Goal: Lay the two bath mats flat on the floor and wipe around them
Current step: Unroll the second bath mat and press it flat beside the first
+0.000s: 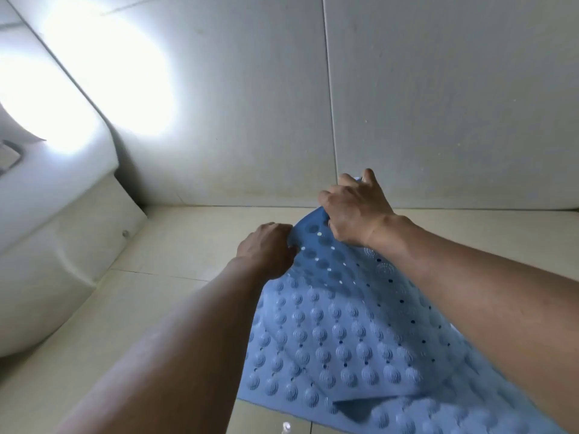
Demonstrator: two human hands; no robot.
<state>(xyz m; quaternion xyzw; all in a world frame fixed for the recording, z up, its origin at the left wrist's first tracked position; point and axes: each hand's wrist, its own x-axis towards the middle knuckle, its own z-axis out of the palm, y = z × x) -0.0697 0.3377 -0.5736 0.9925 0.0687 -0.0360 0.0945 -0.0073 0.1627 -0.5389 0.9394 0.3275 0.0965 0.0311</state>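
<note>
Both hands are on the blue bath mat (329,333), gripping it by its far edge. The left hand (269,245) is curled into a tight fist around the edge, knuckles up, with the rubber bunched against its fingers. The right hand (354,211) is higher and further forward. Its fingers are hooked over the top of the mat and its thumb points up towards the wall (282,120).

The mat is not flat. Its far end is lifted off the floor (188,233) and peaks between the two hands, then it slopes down towards the camera. The side facing up is covered in rows of round bumps and small holes. Light shows through the holes near the raised end. Down at the near edge the mat meets the pale tiles, and there is a doubled layer at the bottom right. I cannot tell whether that is a fold or something underneath.

To the left, well apart from the mat, a white fixture (47,245) stands on the floor against the wall. A bright glare (109,73) washes over the grey panels above it.
</note>
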